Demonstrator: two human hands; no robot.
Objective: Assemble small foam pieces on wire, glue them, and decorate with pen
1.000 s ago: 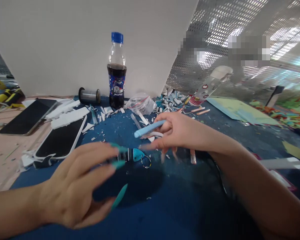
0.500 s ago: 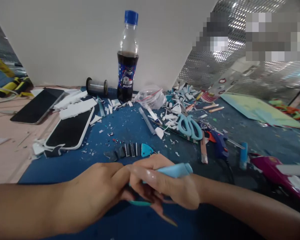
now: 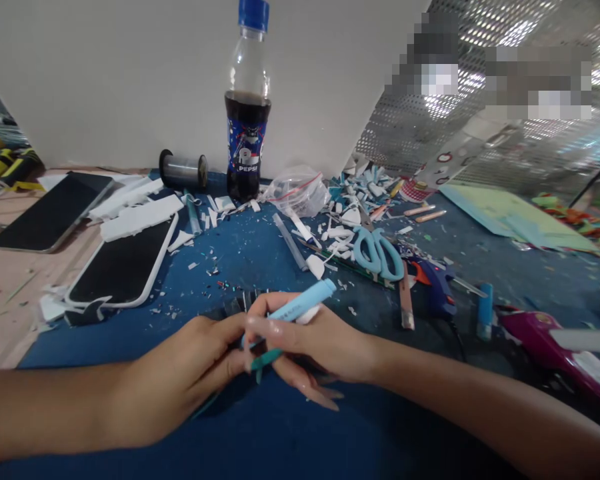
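Note:
My right hand (image 3: 320, 337) is closed around a light blue pen-shaped tool (image 3: 305, 300) with print along its side. The tool slants up to the right, and its lower end is hidden by fingers. My left hand (image 3: 195, 363) meets it fingertip to fingertip, pinching a thin teal piece (image 3: 266, 360) just below the tool. A white bit (image 3: 309, 313) shows beside the tool at my right hand. Behind the hands lies a segmented row of dark pieces (image 3: 235, 303), partly covered by them.
Phones (image 3: 123, 267) and white foam strips (image 3: 140, 219) lie left. A Pepsi bottle (image 3: 247, 133) stands behind, near a wire spool (image 3: 183, 170) and plastic bag (image 3: 297, 192). Blue-handled scissors (image 3: 377, 253), a glue gun (image 3: 437, 287), a magenta tool (image 3: 555, 343) and scattered scraps lie right.
The pen-shaped tool has swung to a steeper slant and moved up and left. The teal piece shows more between the fingers. The hands now cover the blue end of the segmented row.

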